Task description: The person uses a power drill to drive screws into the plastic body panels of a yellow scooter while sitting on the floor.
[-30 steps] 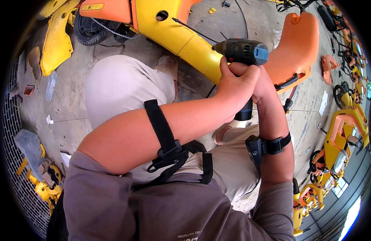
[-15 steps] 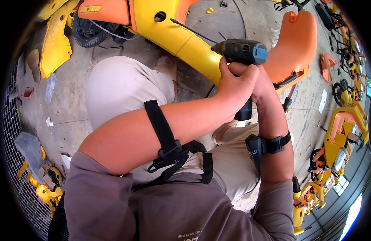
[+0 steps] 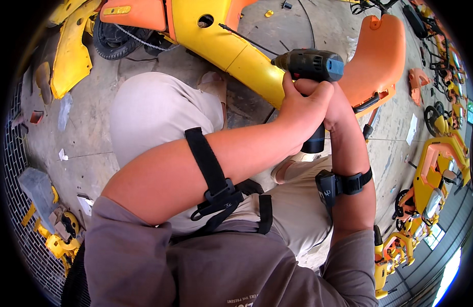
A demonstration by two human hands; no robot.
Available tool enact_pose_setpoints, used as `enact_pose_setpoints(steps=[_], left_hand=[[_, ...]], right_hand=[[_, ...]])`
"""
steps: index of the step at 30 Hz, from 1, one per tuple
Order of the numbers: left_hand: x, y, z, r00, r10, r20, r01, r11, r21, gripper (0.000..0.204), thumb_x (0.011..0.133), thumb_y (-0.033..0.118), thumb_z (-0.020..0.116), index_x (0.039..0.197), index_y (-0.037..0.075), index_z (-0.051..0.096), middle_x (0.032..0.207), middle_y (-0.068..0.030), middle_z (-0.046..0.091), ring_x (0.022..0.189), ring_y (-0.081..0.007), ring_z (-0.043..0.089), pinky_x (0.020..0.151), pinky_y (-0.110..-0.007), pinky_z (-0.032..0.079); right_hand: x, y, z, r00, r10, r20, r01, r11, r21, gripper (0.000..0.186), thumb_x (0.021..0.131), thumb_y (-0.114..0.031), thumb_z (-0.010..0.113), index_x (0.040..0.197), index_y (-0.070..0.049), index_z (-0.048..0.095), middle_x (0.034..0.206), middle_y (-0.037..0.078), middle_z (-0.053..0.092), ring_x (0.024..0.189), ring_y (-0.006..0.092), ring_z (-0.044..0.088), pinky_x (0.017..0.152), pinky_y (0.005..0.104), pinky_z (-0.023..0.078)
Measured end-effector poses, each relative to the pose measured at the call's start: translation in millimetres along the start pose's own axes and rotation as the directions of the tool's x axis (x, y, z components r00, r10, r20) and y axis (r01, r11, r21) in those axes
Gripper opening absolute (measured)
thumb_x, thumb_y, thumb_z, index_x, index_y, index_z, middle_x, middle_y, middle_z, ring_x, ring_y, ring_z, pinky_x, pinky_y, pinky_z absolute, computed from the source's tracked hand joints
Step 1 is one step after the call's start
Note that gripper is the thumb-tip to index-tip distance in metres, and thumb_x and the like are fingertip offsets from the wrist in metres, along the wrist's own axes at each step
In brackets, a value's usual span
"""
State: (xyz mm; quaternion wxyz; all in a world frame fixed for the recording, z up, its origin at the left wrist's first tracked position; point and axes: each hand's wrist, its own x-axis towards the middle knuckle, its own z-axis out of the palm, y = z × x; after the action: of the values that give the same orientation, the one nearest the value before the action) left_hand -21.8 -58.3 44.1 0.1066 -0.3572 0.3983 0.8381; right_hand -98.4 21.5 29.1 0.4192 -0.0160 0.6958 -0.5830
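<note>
A dark cordless drill [image 3: 310, 64] with a blue rear cap lies sideways, its chuck toward the left. My right hand [image 3: 340, 102] is closed around the drill's grip, its fingers partly covered. Over it, my left hand [image 3: 305, 105] is closed at the grip too, thumb raised beside the drill body. The battery base shows below the hands. Just beyond the chuck runs the yellow body panel [image 3: 246, 61] of a scooter-like vehicle; whether the bit touches anything cannot be made out. An orange curved shell [image 3: 377, 59] with a black handle stands right of the drill.
A black wheel [image 3: 112, 40] and an orange panel [image 3: 136, 14] are at the upper left. A loose yellow panel [image 3: 72, 66] lies at the far left, above a grey block [image 3: 37, 187]. Several yellow vehicles [image 3: 433, 163] line the right side. My bent knee [image 3: 162, 105] is close by.
The drill and both hands have shifted very slightly to the right. Both hands keep the same hold.
</note>
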Motion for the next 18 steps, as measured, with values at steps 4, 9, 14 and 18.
enact_pose_setpoints(steps=[4,9,14,18], left_hand=[[-1,1,0,1.0,0.018,0.02,-0.018,1.0,-0.018,0.073,0.086,0.04,0.062,0.141,0.008,0.026,0.119,-0.0151,0.052,0.101,-0.0222,0.061,0.08,-0.039,0.056],[-3,9,0,0.999,0.002,0.037,0.0,0.998,-0.058,0.077,0.086,0.041,0.061,0.144,0.008,0.023,0.119,-0.0164,0.052,0.101,-0.0222,0.061,0.081,-0.04,0.056],[-4,10,0,1.0,-0.01,0.014,0.011,0.999,-0.049,0.082,0.086,0.041,0.061,0.147,0.007,0.02,0.119,-0.0167,0.052,0.101,-0.0223,0.061,0.08,-0.04,0.056],[-1,4,-1,1.0,-0.011,-0.003,0.011,1.0,0.009,0.088,0.085,0.042,0.062,0.15,0.006,0.016,0.121,-0.017,0.052,0.102,-0.0226,0.061,0.081,-0.04,0.055]], right_hand=[[-3,-1,-3,0.999,0.031,-0.005,-0.031,0.999,-0.035,0.012,0.079,-0.004,0.069,0.091,-0.002,0.068,0.076,0.002,0.063,0.066,0.0115,0.057,0.056,0.031,0.047],[2,-4,4,1.0,-0.009,-0.026,0.009,1.0,-0.01,0.012,0.08,-0.005,0.069,0.091,-0.002,0.067,0.078,0.002,0.063,0.066,0.0114,0.057,0.056,0.031,0.047],[2,-6,5,1.0,-0.023,-0.015,0.024,1.0,0.006,0.013,0.08,-0.005,0.07,0.092,-0.001,0.068,0.077,0.003,0.064,0.067,0.0114,0.058,0.057,0.031,0.047],[0,-7,4,1.0,0.009,-0.014,-0.01,0.997,-0.077,0.012,0.08,-0.005,0.069,0.091,-0.001,0.068,0.075,0.002,0.063,0.066,0.0109,0.058,0.057,0.0309,0.047]])
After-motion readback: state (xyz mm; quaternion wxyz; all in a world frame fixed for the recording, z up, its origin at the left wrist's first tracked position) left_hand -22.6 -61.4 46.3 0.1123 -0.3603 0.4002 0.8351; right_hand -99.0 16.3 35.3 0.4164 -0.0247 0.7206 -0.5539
